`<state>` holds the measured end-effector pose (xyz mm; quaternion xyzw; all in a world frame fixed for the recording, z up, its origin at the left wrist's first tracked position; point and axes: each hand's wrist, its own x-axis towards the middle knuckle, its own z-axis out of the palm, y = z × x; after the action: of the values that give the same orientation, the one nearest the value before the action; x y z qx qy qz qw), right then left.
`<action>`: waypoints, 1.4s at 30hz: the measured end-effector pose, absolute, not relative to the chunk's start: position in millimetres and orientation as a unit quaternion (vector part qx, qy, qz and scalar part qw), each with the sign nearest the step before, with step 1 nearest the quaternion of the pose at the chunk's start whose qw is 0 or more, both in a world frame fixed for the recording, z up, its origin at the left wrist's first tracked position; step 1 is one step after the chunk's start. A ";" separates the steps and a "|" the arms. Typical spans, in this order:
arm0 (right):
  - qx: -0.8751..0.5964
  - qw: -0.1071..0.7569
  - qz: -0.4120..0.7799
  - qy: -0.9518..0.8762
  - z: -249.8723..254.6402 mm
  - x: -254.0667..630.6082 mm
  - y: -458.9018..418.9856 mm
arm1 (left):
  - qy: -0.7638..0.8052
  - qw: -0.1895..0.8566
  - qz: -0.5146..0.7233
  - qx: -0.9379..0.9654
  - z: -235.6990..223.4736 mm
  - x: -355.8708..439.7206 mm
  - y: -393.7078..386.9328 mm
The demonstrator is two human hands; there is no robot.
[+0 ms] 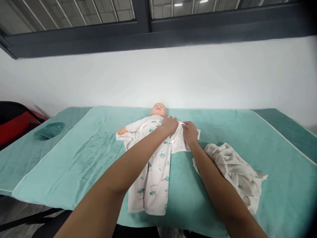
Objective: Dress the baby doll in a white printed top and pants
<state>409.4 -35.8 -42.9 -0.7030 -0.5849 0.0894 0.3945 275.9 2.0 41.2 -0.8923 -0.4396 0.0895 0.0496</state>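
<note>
A baby doll (pixel 158 109) lies on its back, head toward the wall. A white baby romper (pixel 162 165) with teal animal prints is spread over its body, the two legs reaching down toward me. At the left, the doll's hand (pixel 122 131) shows out of white cloth. My left hand (pixel 170 125) is at the doll's chest and shoulder on the right, its curled fingers pinching the romper. Beside it, my right hand (pixel 190 133) grips the white sleeve between thumb and fingers. The doll's arm on that side is hidden by cloth and hands.
A crumpled white printed cloth (pixel 239 175) lies to the right, partly behind my right forearm. Teal padding (pixel 74 158) covers the table, with a hole (pixel 49 131) at its left end. A red and black item (pixel 17 122) stands far left. Behind are a white wall (pixel 198 76) and a window.
</note>
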 end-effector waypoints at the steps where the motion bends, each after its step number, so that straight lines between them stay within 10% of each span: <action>1: -0.701 0.395 0.093 -0.587 -43.8 409.5 -34.9 | -0.429 0.051 0.095 -0.897 36.6 280.1 5.0; 34: -0.544 0.682 0.347 -0.344 -49.7 431.9 -20.0 | -0.423 0.045 0.051 -0.903 60.7 248.8 -23.8; 42: -0.531 0.619 0.106 -0.569 -32.1 408.3 -50.3 | -0.409 -0.059 -0.211 -0.886 51.6 123.3 -86.7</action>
<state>408.3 -50.3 -32.1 -0.5315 -0.5687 0.1062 0.6188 123.3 -86.7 51.6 -0.8860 -0.4087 -0.2112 -0.0586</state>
